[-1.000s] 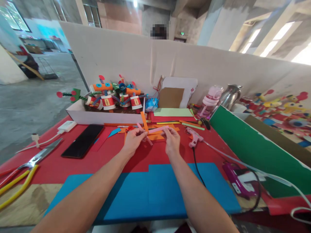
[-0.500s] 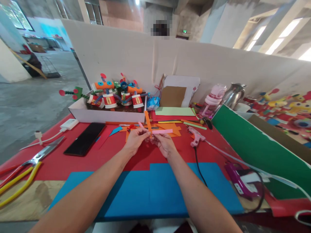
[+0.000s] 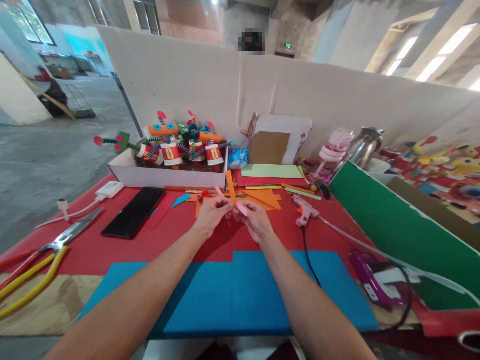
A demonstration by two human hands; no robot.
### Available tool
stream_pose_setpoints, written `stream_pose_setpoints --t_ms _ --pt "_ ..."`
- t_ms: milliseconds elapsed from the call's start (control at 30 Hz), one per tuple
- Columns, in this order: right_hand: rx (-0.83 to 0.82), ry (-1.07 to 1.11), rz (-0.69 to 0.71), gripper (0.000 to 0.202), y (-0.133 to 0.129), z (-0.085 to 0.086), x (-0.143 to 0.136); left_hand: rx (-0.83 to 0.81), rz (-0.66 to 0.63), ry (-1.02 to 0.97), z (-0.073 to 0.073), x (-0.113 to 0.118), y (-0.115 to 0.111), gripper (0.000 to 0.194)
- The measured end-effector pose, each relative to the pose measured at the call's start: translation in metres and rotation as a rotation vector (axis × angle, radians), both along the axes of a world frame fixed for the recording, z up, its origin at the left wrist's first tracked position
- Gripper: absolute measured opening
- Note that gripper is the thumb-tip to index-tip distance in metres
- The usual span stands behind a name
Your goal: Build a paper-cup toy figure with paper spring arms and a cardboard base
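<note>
My left hand (image 3: 212, 215) pinches an orange paper strip (image 3: 230, 185) that stands upright, along with a pink strip (image 3: 221, 193) leaning to the left. Close beside it, my right hand (image 3: 258, 220) has its fingers closed on the pink paper strip (image 3: 242, 209), whose right part is angled. Both hands meet over the red table covering, and the joint between the strips is mostly hidden by fingertips. Orange paper pieces (image 3: 262, 198) lie just behind the hands.
A white box (image 3: 168, 177) of paper-cup figures stands behind left. A phone (image 3: 134, 212) and large shears (image 3: 65, 240) lie left. To the right are a pink glue gun (image 3: 305, 210) with its cord, a purple device (image 3: 375, 280) and a green box (image 3: 397, 230). Blue sheets (image 3: 232, 295) lie in front.
The pink strip at my right hand lay stretched out to the right; now it is folded or turned and looks shorter. The view has shifted slightly.
</note>
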State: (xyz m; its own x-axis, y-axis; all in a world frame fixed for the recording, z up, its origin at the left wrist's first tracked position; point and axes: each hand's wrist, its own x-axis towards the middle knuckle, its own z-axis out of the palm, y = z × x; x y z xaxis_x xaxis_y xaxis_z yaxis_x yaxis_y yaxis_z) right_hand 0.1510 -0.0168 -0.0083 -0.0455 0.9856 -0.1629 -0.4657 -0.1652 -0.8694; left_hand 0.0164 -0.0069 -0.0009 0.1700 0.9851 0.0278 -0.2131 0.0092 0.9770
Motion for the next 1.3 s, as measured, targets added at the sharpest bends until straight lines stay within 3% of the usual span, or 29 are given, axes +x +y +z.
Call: stream_pose_setpoints --t_ms 500,800,1067,1300 --pt "0.081 -0.106 -0.072 0.025 -0.0027 0.0019 -0.0061 -0.073 0.054 -0.056 0.0006 0.0023 -0.0022 0.024" --pt "0.101 -0.142 -0.103 0.022 -0.0042 0.0029 -0.0087 -0.012 0.041 -0.017 -0.0068 -0.0009 0.0013 0.021" --pt "0.092 -0.171 -0.133 0.025 -0.003 0.0032 -0.0067 0.001 -0.015 -0.034 -0.0048 0.0004 -0.0012 0.026" --pt "0.134 -0.161 -0.263 0.025 -0.0009 0.0036 -0.0081 -0.027 -0.071 -0.025 -0.0007 0.0035 -0.0027 0.039"
